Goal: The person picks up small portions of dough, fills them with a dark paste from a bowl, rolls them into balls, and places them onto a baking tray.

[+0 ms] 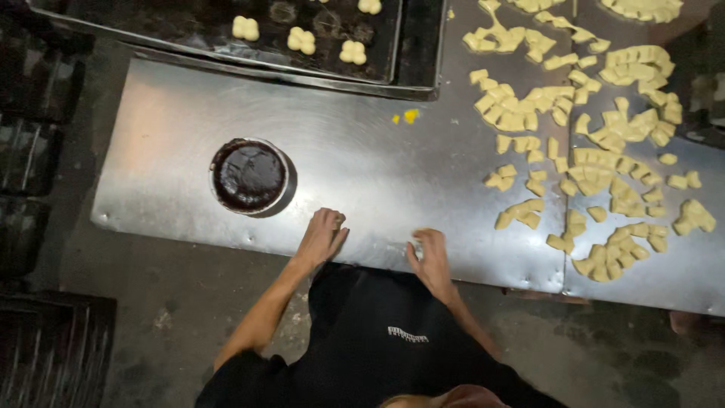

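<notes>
Both hands rest near the front edge of the steel worktop (362, 166): the left hand (321, 238) has its fingers curled on a small dough piece, and the right hand (432, 261) pinches another. Bare metal lies between the dark bowl (249, 175) and the dough pieces (589, 162). The baking tray (411, 45) is cut off at the top, and the held pieces are mostly hidden.

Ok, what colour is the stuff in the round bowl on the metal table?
Dark brown, glossy, in the round metal bowl, seen in the head view.
</notes>
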